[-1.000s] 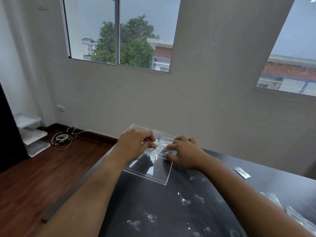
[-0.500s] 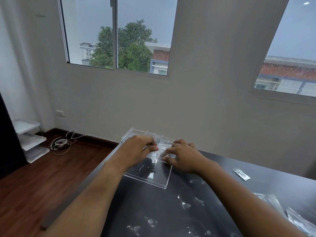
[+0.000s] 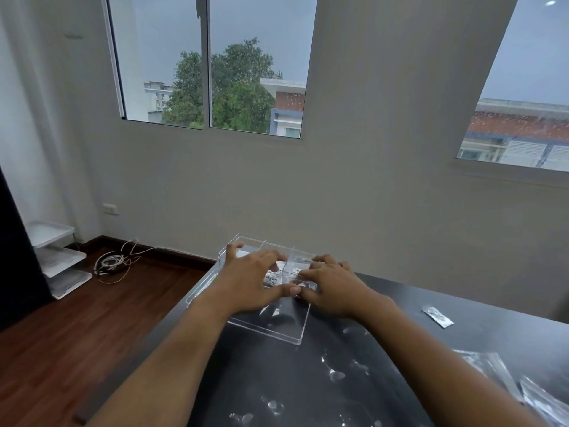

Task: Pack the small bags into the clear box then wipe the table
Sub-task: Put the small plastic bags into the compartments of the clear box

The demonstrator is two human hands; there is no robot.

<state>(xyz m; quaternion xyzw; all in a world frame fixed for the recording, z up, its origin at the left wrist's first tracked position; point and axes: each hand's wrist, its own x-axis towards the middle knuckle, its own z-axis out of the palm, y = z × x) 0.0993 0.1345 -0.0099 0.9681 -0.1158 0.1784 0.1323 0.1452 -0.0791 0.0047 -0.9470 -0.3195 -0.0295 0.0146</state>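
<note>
The clear box (image 3: pixel 271 329), split into compartments, sits at the far left corner of the black table (image 3: pixel 308 396). Both my hands are over it. My left hand (image 3: pixel 251 283) lies palm down with its fingers spread toward the box's far side. My right hand (image 3: pixel 334 288) rests flat on the right compartments, its thumb touching my left thumb. Between the hands show small bags (image 3: pixel 273 276) inside the box; whether either hand grips one is hidden. One small bag (image 3: pixel 437 315) lies loose on the table to the right.
More clear plastic bags (image 3: pixel 492 368) lie at the table's right near edge. Shiny smudges (image 3: pixel 335 375) mark the table top in front of me. Beyond the table's left edge are a wooden floor, a cable coil (image 3: pixel 112 261) and white stacked trays (image 3: pixel 58 257).
My left hand has gone from curled fingers to spread fingers and reached farther over the box. My right hand has barely shifted. The view has tilted slightly.
</note>
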